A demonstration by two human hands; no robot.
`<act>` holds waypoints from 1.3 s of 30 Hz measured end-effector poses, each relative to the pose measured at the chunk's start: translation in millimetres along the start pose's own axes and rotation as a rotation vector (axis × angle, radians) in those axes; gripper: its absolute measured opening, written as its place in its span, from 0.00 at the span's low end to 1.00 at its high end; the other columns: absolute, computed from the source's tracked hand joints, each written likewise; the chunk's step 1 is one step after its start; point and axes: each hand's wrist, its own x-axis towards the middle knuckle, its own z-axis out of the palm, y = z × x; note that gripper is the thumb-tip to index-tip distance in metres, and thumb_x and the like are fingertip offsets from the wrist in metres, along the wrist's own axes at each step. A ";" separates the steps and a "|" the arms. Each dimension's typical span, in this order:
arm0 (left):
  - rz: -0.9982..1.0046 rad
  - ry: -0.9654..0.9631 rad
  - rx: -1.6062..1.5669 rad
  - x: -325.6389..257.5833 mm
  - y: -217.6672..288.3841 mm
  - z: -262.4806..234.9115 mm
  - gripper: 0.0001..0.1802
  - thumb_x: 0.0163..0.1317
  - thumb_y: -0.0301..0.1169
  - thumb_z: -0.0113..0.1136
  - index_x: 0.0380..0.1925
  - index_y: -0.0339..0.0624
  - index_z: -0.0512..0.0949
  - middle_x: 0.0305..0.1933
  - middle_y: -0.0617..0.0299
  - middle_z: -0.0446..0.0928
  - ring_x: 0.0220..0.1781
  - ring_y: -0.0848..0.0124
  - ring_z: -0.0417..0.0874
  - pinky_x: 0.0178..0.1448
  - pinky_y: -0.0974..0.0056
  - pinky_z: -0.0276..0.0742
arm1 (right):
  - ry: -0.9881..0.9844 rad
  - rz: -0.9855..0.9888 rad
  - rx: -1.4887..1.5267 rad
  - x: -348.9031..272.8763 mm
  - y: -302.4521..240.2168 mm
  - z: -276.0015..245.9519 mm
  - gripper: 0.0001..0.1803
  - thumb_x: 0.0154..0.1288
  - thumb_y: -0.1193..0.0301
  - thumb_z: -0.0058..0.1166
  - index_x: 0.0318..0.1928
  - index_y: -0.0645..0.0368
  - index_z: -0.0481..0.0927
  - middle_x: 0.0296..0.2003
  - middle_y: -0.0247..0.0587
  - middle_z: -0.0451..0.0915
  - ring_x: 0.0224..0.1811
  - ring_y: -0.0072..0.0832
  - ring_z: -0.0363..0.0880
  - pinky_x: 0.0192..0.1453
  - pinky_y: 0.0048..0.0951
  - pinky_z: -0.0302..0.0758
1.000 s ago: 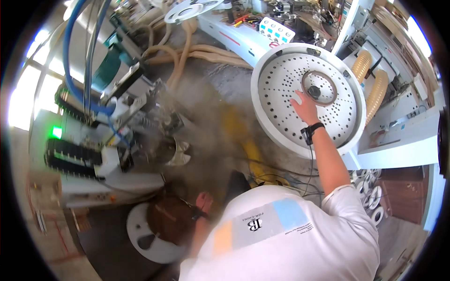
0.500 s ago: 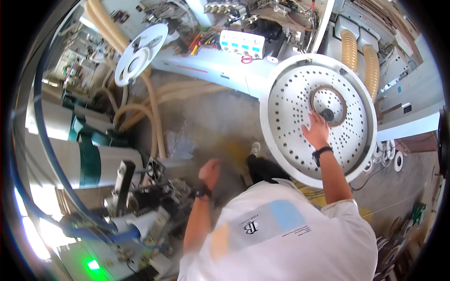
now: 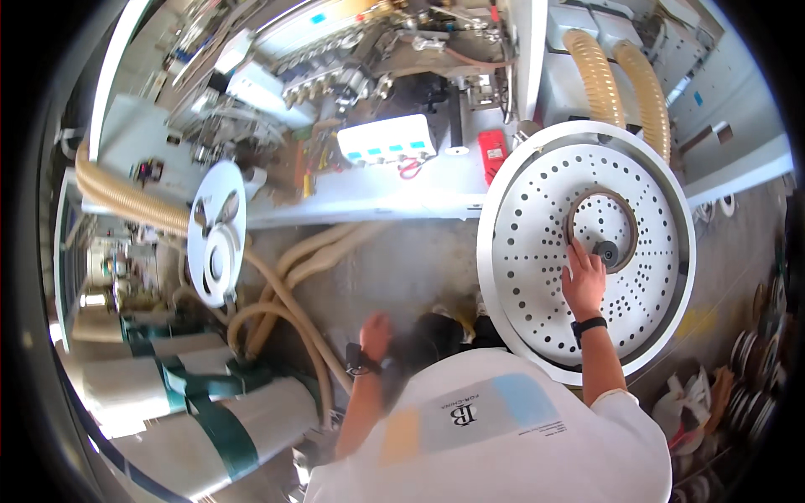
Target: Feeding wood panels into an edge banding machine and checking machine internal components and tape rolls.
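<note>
- Right hand [image 3: 584, 283]: fingers outstretched to the lower-left edge of the brown ring [image 3: 634, 230], beside the dark knob [image 3: 607, 252]; whether they grasp, I cannot tell;
- brown ring: on the perforated white disc [image 3: 541, 272];
- left hand [image 3: 376, 335]: well apart from the disc (blurred); grip unclear.

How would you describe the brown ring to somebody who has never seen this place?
Find the big white disc full of holes, on the right. The brown ring is on its face, by the right hand. It is a thin hoop, unlike the dark knob inside it.
</note>
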 end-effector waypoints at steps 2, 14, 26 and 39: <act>0.474 -0.042 0.362 62.5 -53.9 -35.8 0.11 0.74 0.30 0.58 0.50 0.36 0.82 0.35 0.61 0.83 0.34 0.74 0.83 0.41 0.67 0.82 | 0.027 0.020 0.020 10.6 -18.3 -2.3 0.26 0.57 0.75 0.63 0.60 0.53 0.82 0.66 0.29 0.78 0.53 0.38 0.76 0.62 0.40 0.74; 0.545 -0.520 0.263 280.6 209.3 27.7 0.12 0.75 0.33 0.60 0.48 0.35 0.81 0.33 0.63 0.80 0.35 0.77 0.81 0.41 0.71 0.78 | 0.018 0.375 -0.007 51.1 -46.9 12.5 0.11 0.56 0.76 0.63 0.39 0.47 0.90 0.33 0.32 0.84 0.42 0.36 0.81 0.50 0.38 0.77; 0.770 -0.871 0.422 336.6 384.4 182.7 0.10 0.71 0.27 0.59 0.50 0.38 0.81 0.35 0.64 0.83 0.34 0.77 0.82 0.40 0.69 0.78 | 0.094 0.350 0.026 187.2 -62.0 63.7 0.11 0.58 0.75 0.60 0.38 0.43 0.89 0.35 0.27 0.83 0.44 0.33 0.79 0.53 0.36 0.76; 1.200 -1.025 0.673 324.4 398.3 338.7 0.15 0.66 0.29 0.59 0.52 0.40 0.80 0.53 0.49 0.83 0.55 0.48 0.83 0.55 0.50 0.81 | 0.172 0.705 0.340 234.7 -55.9 86.2 0.06 0.60 0.67 0.67 0.33 0.50 0.82 0.26 0.39 0.83 0.31 0.42 0.83 0.38 0.42 0.79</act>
